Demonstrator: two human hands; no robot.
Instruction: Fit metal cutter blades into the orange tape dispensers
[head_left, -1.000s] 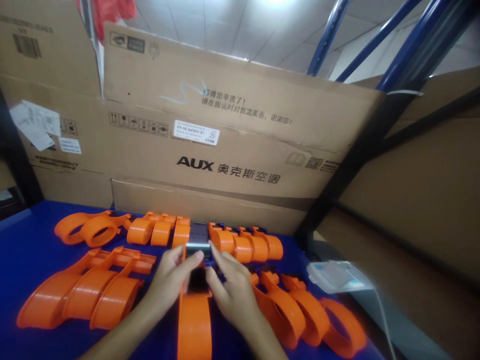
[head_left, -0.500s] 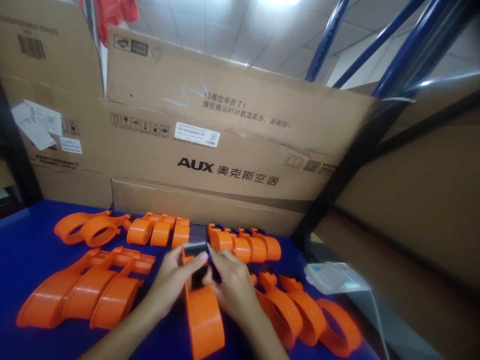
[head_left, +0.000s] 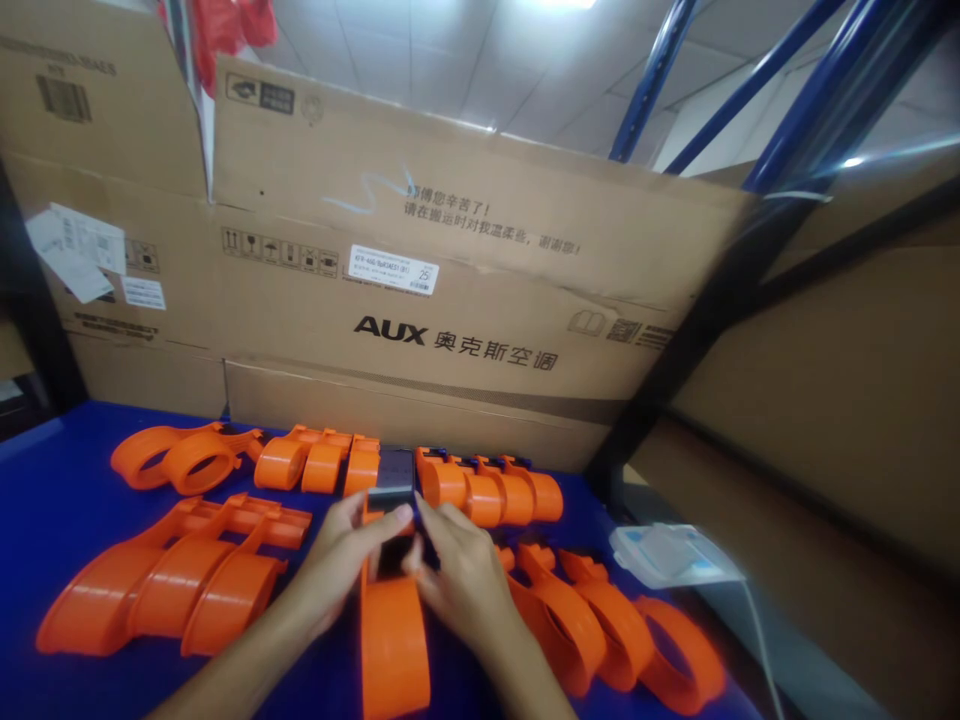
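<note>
Both hands work on an orange tape dispenser [head_left: 396, 640] in the middle of the view. Its wide ring hangs toward me, while the upper end with a dark part lies between my fingers. My left hand [head_left: 346, 548] grips this end from the left, thumb across the top. From the right, my right hand [head_left: 463, 560] closes its fingers against the same end; what its fingertips press is partly hidden. Just beyond the hands sits a dark rectangular object [head_left: 396, 468].
Orange dispensers lie in groups on the blue surface [head_left: 45, 500]: front left [head_left: 180, 580], back left [head_left: 195, 460], back right [head_left: 487, 490] and front right [head_left: 600, 620]. A large cardboard box [head_left: 450, 270] stands behind. At right are a white packet [head_left: 667, 555] and a dark post [head_left: 675, 350].
The ring of the held dispenser has swung slightly left. Both hands stay in nearly the same place, still gripping its upper end.
</note>
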